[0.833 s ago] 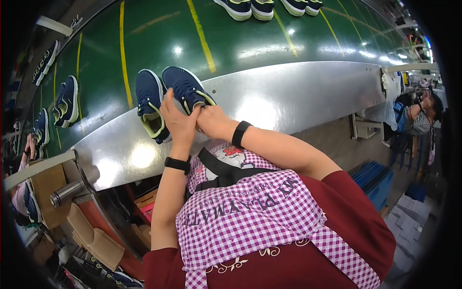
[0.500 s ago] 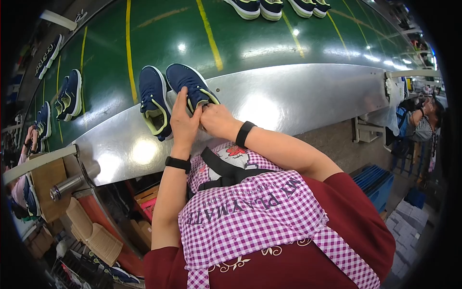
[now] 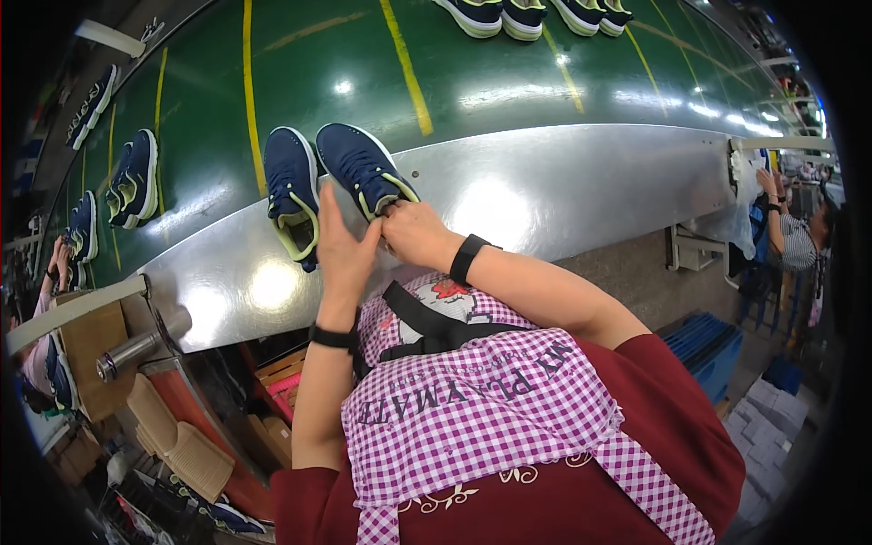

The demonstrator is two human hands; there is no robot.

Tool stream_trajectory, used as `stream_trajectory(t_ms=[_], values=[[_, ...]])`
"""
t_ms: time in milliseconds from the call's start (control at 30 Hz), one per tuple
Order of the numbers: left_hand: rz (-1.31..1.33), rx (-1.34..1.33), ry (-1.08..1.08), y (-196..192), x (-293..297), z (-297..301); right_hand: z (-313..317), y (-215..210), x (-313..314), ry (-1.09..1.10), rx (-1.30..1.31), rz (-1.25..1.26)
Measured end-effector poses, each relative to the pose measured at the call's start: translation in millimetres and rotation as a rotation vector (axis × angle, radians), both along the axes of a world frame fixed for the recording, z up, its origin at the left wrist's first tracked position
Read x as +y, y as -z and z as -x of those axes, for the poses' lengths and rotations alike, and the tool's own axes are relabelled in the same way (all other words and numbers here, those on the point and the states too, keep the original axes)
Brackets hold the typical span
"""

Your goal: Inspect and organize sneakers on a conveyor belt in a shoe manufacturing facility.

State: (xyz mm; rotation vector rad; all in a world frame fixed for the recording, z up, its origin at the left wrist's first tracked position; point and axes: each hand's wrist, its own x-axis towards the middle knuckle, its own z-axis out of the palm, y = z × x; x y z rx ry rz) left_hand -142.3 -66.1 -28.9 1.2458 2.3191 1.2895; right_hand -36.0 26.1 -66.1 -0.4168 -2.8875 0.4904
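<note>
Two navy sneakers with lime-green lining lie side by side across the metal ledge and the belt, toes pointing away from me. My right hand (image 3: 420, 232) is closed at the heel opening of the right sneaker (image 3: 352, 162), its fingertips partly hidden inside the collar. Fingers stretched and thumb apart, my left hand (image 3: 341, 250) stands between the two shoes. Its thumb tip comes close to my right fingers, and its fingertips are beside the left sneaker (image 3: 291, 165), which rests untended with its opening facing me.
A green conveyor belt (image 3: 490, 86) with yellow cross lines runs beyond the metal ledge (image 3: 581, 182). More sneakers (image 3: 134, 179) ride on it at left and far right. Co-workers stand at both ends. Blue crates (image 3: 704, 350) are at right, cardboard pieces (image 3: 195, 454) lower left.
My left hand has drawn back off the right sneaker, its fingers now between the shoes. My right hand stays at the collar. Belt lines and far shoes have shifted slightly right.
</note>
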Motion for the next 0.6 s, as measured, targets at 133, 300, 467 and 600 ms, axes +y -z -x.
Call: stream_trajectory(t_ms=[133, 300, 467, 600], values=[[0.167, 0.413, -0.064, -25, -36, 22, 1, -1, -3, 0.036, -0.023, 0.001], [0.307, 0.526, 0.114, 16, -64, 51, 3, -6, -2, 0.076, -0.028, 0.019], [0.287, 0.38, 0.129, 11, -40, 8, 5, -11, -5, 0.108, -0.049, 0.034], [0.22, 0.387, 0.208, 14, -37, 10, 3, -14, -5, 0.135, -0.046, 0.039]])
